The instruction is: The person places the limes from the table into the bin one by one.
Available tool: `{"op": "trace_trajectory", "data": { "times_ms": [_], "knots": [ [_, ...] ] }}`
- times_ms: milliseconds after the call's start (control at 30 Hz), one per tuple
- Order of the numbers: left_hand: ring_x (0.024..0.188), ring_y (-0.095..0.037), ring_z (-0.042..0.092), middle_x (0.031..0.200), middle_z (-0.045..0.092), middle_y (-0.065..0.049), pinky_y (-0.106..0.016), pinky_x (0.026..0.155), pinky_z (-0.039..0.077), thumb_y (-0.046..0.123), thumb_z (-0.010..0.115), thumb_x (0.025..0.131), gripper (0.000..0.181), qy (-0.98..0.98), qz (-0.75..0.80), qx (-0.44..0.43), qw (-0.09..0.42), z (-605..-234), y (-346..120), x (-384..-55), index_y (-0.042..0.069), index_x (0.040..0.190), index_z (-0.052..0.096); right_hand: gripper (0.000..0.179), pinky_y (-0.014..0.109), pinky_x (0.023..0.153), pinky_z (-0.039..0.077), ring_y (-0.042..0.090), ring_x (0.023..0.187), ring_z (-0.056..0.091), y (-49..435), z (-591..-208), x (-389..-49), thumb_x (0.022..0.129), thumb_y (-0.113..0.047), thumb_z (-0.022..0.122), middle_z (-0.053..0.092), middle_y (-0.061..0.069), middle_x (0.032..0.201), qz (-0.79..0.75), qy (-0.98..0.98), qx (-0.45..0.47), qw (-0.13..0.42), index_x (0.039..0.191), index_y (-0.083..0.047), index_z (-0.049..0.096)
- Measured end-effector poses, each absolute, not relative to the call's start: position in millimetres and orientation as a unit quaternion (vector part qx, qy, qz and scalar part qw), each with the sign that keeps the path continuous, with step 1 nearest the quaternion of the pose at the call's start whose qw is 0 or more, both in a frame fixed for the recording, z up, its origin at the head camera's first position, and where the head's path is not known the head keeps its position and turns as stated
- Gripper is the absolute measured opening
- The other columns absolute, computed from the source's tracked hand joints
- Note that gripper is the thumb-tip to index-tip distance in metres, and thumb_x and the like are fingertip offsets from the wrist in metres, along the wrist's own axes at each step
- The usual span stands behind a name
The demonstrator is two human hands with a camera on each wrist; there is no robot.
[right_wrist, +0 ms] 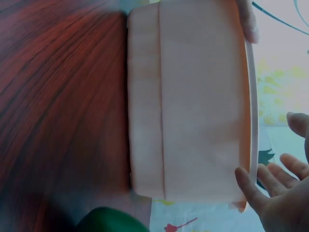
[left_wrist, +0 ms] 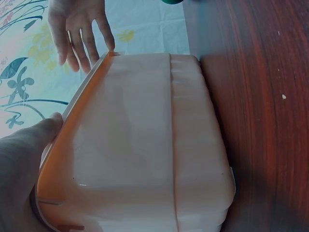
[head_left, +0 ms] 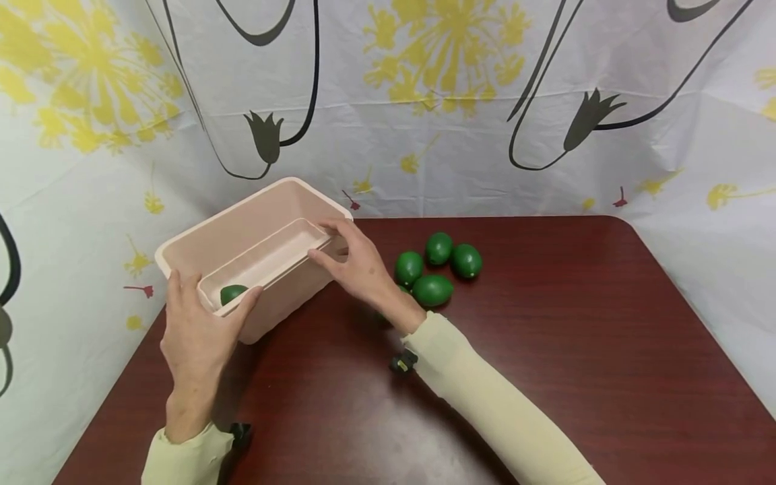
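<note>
A pale pink plastic bin stands on the table at the left, its open top tilted toward me. Inside, at its near left end, lies one green lime. My left hand grips the bin's near left corner, thumb along the rim. At the other end is my right hand, fingers spread and reaching over the rim; the thumb touches the rim in the left wrist view. Several more limes lie grouped to the right of the bin, one partly hidden behind my right forearm.
The dark red-brown wooden table extends right and toward me. A white patterned cloth hangs behind the table and along its sides. One lime shows at the bottom of the right wrist view.
</note>
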State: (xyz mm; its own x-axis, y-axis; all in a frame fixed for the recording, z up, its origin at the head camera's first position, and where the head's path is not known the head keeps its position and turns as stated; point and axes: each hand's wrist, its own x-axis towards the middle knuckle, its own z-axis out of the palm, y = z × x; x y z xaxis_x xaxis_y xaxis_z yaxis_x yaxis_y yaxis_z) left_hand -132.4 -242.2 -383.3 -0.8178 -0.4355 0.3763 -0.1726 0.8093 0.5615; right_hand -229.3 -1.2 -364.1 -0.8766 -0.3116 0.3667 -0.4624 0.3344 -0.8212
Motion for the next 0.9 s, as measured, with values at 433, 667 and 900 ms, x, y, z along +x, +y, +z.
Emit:
{"op": "trace_trajectory", "data": {
  "times_ms": [433,667,900],
  "knots": [
    [0.141,-0.041,0.05,0.171,0.031,-0.004,-0.079,0.085,0.045,0.07,0.078,0.078,0.092,-0.916,-0.262,0.172,0.25,-384,-244,-133,0.021,0.149,0.046,0.049,0.038,0.101,0.057,0.025,0.132,0.06,23,-369,-229,0.098,-0.028,0.074,0.059,0.004,0.14,0.527,-0.81,0.238,0.097,0.144,-0.017,0.058],
    [0.139,-0.041,0.051,0.17,0.032,-0.003,-0.079,0.085,0.044,0.07,0.079,0.077,0.092,-0.915,-0.264,0.171,0.253,-385,-244,-134,0.02,0.148,0.047,0.049,0.041,0.099,0.058,0.025,0.13,0.06,32,-376,-228,0.097,-0.027,0.075,0.06,0.007,0.138,0.534,-0.808,0.227,0.099,0.141,-0.013,0.059],
    [0.141,-0.042,0.051,0.171,0.031,-0.003,-0.079,0.087,0.044,0.07,0.078,0.078,0.092,-0.915,-0.268,0.173,0.248,-384,-243,-134,0.022,0.15,0.046,0.045,0.044,0.101,0.057,0.025,0.128,0.06,46,-384,-228,0.098,-0.029,0.074,0.06,0.007,0.136,0.531,-0.814,0.215,0.097,0.138,-0.015,0.061]
  ]
}}
